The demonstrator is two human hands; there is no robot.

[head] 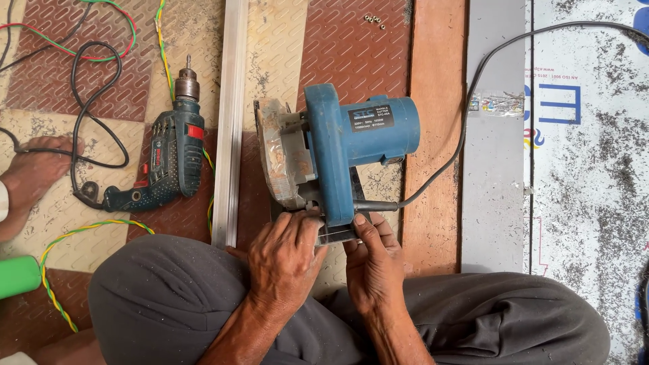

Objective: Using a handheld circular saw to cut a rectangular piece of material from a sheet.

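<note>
At 9 o'clock, another person's hand point(30, 172) resting flat on the patterned floor point(351, 47), touching a black cord point(94, 108). Just right of it, a teal power drill point(169, 159) lying on the floor, chuck toward 12 o'clock, with a twisted yellow-green wire point(81, 233) curling below it toward 7 o'clock and a green cylinder point(17, 276) at the left edge. Next, a long pale metal channel point(230, 115) running from 12 to 6 o'clock, beside the drill. At centre, a blue circular cutter point(338, 149) standing on the floor, its dusty blade guard facing 9 o'clock and motor housing facing 3 o'clock, near edge over the crossed legs in grey trousers point(169, 297). Left hand point(284, 260) clenched on the cutter's base at 6 o'clock, grip closed around the lower edge. Right hand point(372, 260) just beside it, fingers pinched on the same base near the handle, grip closed. Black power cable point(466, 115) leaving the cutter toward 2 o'clock, crossing an orange wooden plank point(436, 101) and a grey panel point(493, 189). At 3 o'clock, a dusty white printed sheet point(595, 169).
</note>
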